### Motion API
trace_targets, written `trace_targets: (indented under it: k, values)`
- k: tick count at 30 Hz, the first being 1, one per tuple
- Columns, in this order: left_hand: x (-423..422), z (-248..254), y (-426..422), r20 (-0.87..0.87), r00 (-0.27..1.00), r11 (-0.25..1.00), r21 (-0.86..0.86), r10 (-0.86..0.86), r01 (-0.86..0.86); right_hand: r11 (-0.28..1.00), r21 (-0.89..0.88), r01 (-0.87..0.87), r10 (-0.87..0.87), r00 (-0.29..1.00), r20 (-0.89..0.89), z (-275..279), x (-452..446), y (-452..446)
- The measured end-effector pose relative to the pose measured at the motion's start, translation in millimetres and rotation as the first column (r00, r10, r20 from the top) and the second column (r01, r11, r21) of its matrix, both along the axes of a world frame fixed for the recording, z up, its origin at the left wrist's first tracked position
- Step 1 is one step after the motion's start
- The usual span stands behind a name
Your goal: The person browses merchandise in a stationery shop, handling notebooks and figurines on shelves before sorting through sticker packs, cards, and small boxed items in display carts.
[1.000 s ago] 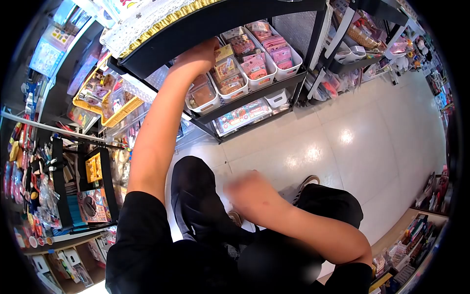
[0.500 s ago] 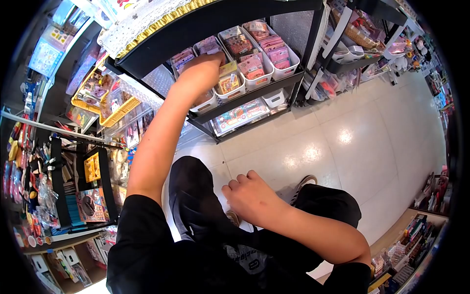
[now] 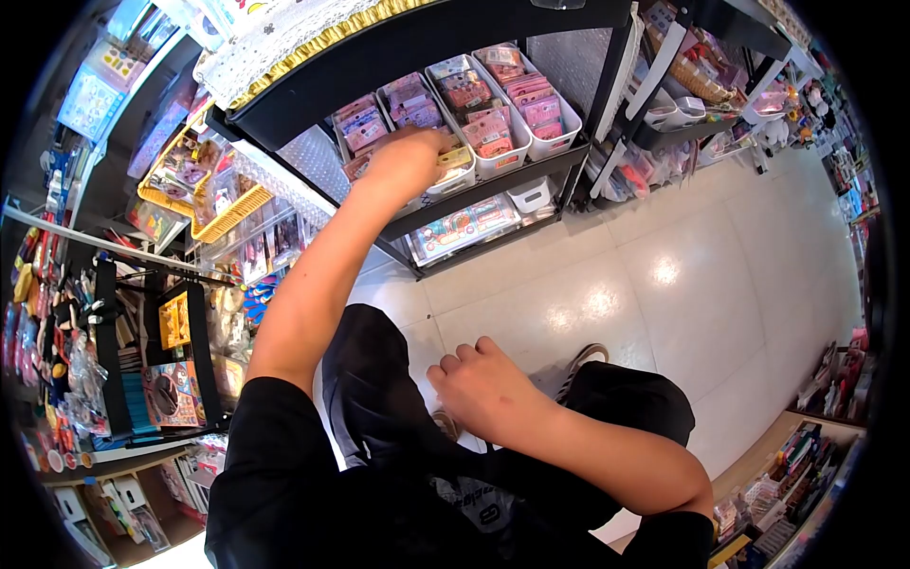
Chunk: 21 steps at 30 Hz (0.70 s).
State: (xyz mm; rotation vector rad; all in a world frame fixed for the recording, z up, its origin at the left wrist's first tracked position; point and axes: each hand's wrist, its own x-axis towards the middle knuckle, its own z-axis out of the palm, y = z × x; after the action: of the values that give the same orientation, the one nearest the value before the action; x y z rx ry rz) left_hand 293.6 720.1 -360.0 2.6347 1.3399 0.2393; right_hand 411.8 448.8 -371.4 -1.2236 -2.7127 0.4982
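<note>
My left hand (image 3: 409, 161) reaches over the front of a white bin (image 3: 438, 194) on the black shelf, its fingers bent down at the small packets inside. A yellow packet (image 3: 455, 163) lies right by those fingertips, which are partly hidden, so I cannot tell whether they grip anything. Pink and purple packets (image 3: 412, 100) stand behind the hand in the same bin. My right hand (image 3: 488, 387) is curled into a loose fist above my lap, with nothing showing in it.
More white bins of packets (image 3: 488, 133) stand alongside. Flat boxed goods (image 3: 464, 228) lie on the shelf below. A yellow basket (image 3: 232, 216) is at the left, with hanging goods beyond. Tiled floor (image 3: 607, 294) stretches to the right, and a wooden case of goods (image 3: 791, 474) stands at lower right.
My left hand has moved toward the front of the bin and slightly right, uncovering the packets behind it. My right hand stays nearly still.
</note>
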Motion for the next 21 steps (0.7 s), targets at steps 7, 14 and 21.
trace_targets:
  k: [7,14,21]
  values:
    - [10.6,-4.7,15.2,-0.277,0.96,0.997,-0.055,0.036,-0.053,1.0,0.024,-0.002,0.002,0.999,-0.033,-3.4,-1.9,-0.7]
    - [15.0,-20.1,32.5,-0.398,0.917,0.995,-0.093,-0.006,-0.034,0.999,0.036,-0.006,0.007,1.0,-0.028,0.2,-0.3,-2.4]
    - [11.9,7.0,33.8,-0.349,0.937,0.984,-0.172,-0.009,-0.055,0.999,0.039,-0.012,0.014,0.999,-0.049,-1.1,1.8,-2.0]
